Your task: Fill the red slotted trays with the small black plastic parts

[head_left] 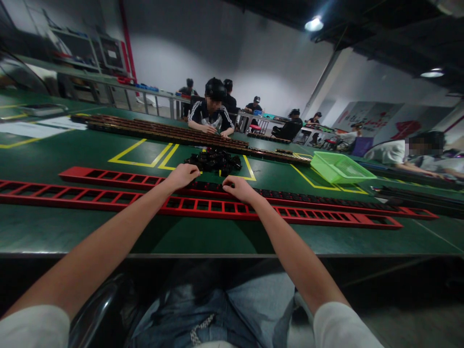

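Two long red slotted frames lie side by side on the green table. The far red frame (108,177) has black parts (308,197) in its slots from the middle rightward; the near red frame (203,209) shows open slots. My left hand (184,175) is closed above the far frame, fingertips pressed together beside the black parts. My right hand (239,187) is also closed, its fingertips at the row of black parts just to the right. What either hand pinches is too small to make out. A pile of black pieces (213,161) lies just beyond both hands.
Long brown strips (163,131) lie across the table behind the pile. A green basket (340,166) stands at the right. Papers (32,128) lie at the far left. A person (213,108) works across the table; another leans over it at the right.
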Demonstrator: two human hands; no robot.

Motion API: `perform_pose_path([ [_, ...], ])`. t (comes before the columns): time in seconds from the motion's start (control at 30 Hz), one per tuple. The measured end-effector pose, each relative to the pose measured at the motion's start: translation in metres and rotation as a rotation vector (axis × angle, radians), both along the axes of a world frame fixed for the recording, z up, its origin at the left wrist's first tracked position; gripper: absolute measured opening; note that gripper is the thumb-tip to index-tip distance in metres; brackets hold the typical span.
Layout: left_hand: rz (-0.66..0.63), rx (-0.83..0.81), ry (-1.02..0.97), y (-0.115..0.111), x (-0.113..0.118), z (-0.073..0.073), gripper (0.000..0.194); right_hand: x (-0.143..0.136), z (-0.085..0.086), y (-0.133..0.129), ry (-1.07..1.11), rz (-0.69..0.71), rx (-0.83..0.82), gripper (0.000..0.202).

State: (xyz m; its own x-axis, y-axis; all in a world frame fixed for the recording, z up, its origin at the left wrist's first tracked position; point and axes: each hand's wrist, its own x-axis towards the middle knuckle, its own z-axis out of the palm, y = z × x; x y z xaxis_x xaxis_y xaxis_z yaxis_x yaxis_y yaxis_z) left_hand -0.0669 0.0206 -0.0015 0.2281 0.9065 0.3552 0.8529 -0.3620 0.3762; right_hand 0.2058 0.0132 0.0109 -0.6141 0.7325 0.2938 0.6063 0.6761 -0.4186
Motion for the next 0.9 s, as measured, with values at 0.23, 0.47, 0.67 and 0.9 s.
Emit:
perform_pose_path([
  [0.23,0.015,-0.026,0.041,-0.001,0.001,0.004,0.034,0.0,0.001,-0.001,0.006,0.002,-0.005,0.009],
  [0.47,0.05,-0.06,0.067,0.001,0.003,0.008,0.035,-0.001,0.001,-0.001,0.0,-0.008,-0.007,0.009],
  [0.67,0.07,-0.07,0.11,0.008,0.003,0.008,0.037,-0.001,0.002,-0.002,-0.002,-0.01,-0.011,0.01],
  [0.9,0.099,-0.186,0.131,0.008,0.003,0.009,0.036,0.0,0.001,-0.002,0.004,0.01,-0.026,0.009],
])
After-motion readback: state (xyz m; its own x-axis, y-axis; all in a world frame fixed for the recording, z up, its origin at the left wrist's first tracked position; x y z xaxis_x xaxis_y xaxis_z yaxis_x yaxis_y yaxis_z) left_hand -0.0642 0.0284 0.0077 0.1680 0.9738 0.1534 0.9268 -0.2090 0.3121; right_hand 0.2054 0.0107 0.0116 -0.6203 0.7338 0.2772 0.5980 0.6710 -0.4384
